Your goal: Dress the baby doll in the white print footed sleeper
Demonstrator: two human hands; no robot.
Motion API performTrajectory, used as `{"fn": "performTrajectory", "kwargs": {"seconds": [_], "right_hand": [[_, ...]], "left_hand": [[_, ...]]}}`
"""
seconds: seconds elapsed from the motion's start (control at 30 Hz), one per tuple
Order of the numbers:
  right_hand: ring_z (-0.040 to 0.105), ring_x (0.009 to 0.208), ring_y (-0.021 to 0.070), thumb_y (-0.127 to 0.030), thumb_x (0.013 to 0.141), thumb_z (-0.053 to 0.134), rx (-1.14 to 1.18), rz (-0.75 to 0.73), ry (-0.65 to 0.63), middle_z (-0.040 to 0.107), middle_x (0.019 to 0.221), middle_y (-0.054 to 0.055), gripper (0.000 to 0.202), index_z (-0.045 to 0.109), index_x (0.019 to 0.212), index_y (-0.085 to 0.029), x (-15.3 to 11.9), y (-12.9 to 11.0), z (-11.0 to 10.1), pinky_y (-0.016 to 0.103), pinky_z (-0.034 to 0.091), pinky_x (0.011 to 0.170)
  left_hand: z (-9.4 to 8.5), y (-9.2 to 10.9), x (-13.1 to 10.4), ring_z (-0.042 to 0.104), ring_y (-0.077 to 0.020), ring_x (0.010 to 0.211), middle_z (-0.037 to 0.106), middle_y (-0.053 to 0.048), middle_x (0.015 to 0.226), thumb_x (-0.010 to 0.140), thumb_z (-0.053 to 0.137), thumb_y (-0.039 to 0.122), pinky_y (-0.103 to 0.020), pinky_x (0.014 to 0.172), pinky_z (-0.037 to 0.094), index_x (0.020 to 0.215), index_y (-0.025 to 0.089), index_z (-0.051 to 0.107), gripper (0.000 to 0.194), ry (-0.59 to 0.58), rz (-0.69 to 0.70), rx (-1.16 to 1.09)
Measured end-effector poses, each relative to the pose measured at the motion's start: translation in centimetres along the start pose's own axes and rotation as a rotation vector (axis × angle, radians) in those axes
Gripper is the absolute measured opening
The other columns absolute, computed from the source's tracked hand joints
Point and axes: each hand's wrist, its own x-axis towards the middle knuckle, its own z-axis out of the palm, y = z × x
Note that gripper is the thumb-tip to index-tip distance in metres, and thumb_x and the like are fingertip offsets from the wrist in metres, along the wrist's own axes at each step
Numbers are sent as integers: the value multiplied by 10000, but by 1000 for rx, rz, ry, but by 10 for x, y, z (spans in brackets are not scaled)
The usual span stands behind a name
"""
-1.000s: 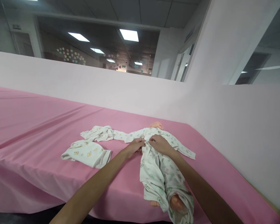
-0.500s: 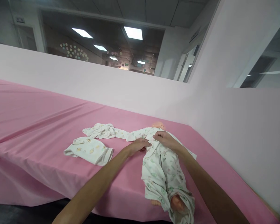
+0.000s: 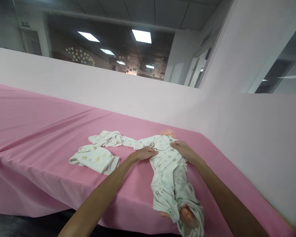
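Note:
A doll point(image 3: 168, 133) lies on its back on the pink-covered table, its head at the far end and its feet towards me. It wears a white printed top point(image 3: 164, 158) and white printed trousers point(image 3: 164, 186); one foot shows inside a trouser leg. My left hand point(image 3: 146, 153) is closed on the left edge of the top at the doll's side. My right hand point(image 3: 184, 149) pinches the top near the chest on the right. The front of the top lies over the trouser waist.
On the pink sheet point(image 3: 51, 121), left of the doll, lie a folded white printed cloth point(image 3: 95, 159) and a crumpled white garment point(image 3: 107, 138). A pale wall point(image 3: 138, 95) with windows stands behind, and another wall rises at the right.
My right hand has moved a little to the right. The top's front panel now lies spread across the belly and over the trouser waist. My left hand has hardly moved.

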Motion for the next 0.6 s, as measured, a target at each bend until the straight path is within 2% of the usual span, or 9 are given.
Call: {"fn": "performTrajectory", "kwargs": {"seconds": [0.17, 0.27, 0.37, 0.47, 0.6], "right_hand": [[497, 564, 80, -468, 986, 596, -97, 9, 84, 518, 686, -58, 364, 591, 812, -149, 2, 20, -2, 217, 442, 541], [531, 611, 93, -472, 985, 597, -143, -28, 87, 553, 729, -43, 359, 602, 829, -149, 4, 22, 6, 239, 474, 589], [535, 633, 99, -504, 989, 575, -172, -70, 65, 566, 761, -32, 380, 602, 844, -154, 5, 21, 11, 250, 477, 611], [498, 601, 92, -538, 992, 547, -197, -82, 33, 545, 739, -37, 410, 591, 833, -163, 4, 20, 12, 240, 449, 584], [481, 572, 86, -549, 998, 530, -243, -64, 0, 531, 711, -44, 425, 592, 833, -163, 1, 21, 12, 232, 436, 558]], "left_hand": [[11, -4, 4, 505, -150, 650, 579, 1, 659, 652, 867, 429, -304, 665, 389, 651, 177, 628, 347, -8, 0, -122], [17, -4, 5, 578, -173, 755, 651, -47, 766, 665, 844, 372, -307, 751, 439, 737, 157, 671, 286, 16, 27, -216], [18, -1, 5, 611, -186, 826, 682, -70, 842, 732, 783, 382, -295, 810, 463, 804, 153, 683, 260, 77, 47, -305], [15, 0, 6, 609, -174, 791, 669, -49, 811, 774, 736, 377, -277, 772, 477, 822, 165, 659, 230, 155, 44, -383], [7, -4, 9, 492, -119, 580, 526, 33, 617, 778, 694, 329, -249, 612, 434, 708, 194, 550, 209, 231, 21, -458]]}}
